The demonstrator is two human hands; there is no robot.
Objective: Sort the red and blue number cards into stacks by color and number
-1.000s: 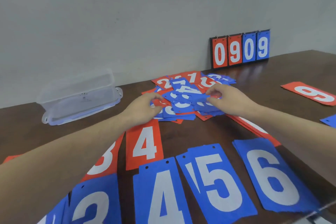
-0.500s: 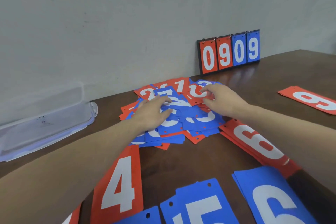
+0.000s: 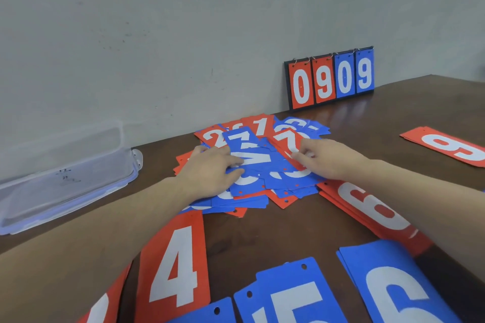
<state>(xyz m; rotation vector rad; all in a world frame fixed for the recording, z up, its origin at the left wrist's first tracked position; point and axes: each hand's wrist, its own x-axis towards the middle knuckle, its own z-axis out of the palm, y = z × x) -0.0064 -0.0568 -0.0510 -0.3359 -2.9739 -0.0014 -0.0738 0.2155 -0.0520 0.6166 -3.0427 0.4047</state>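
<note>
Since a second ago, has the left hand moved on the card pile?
Yes. The left hand went from the pile's near-left edge onto it, toward the flip scoreboard.

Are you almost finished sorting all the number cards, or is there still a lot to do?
Partly done. Sorted already: the red 4 cards, red 6 cards, blue 5 cards, blue 6 cards and red 9 cards lie in separate spots. Right now the left hand and right hand are picking through the mixed heap of red and blue cards. That heap remains unsorted.
</note>
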